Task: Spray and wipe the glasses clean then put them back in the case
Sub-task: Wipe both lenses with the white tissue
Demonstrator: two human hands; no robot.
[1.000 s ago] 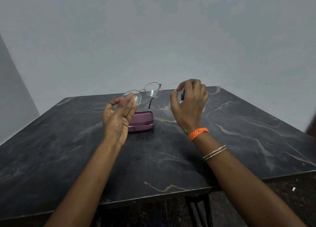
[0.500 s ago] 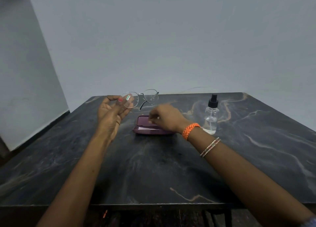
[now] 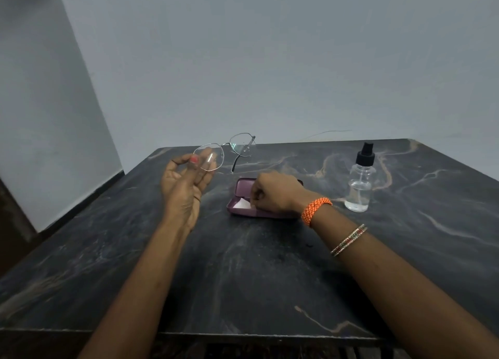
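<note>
Left hand: we see the left hand [image 3: 183, 181] raised above the table [image 3: 108, 264], palm turned toward us, forearm reaching in from the lower left.
Left fingers: thumb and fingertips pinched narrow on 1 lens rim of the glasses [image 3: 225, 153]; the thumbnail is painted red.
Right hand: the right hand [image 3: 275, 193] is lowered, knuckles up, over the open case [image 3: 243, 204], with the wrist crossing the case's near right part.
Right fingers: curled tight, tips pinching a corner of the white cloth [image 3: 243, 204] that lies inside the case.
Wrist items: 1 orange braided band [image 3: 314, 210] at the right wrist, thin bangles [image 3: 349, 239] further up the forearm.
Glasses: thin metal frame, 2 clear lenses, held in the air left of and beyond the case; 1 dark-tipped arm hangs down, the other lens sticks out to the right, untouched.
Case: purple, lid open toward the far side, resting flat near the table's middle.
Spray bottle: the clear bottle [image 3: 360, 185] with a black nozzle stands upright to the right of the case, apart from both hands, with a little liquid in the bottom.
Table: dark marbled top with pale veins.
</note>
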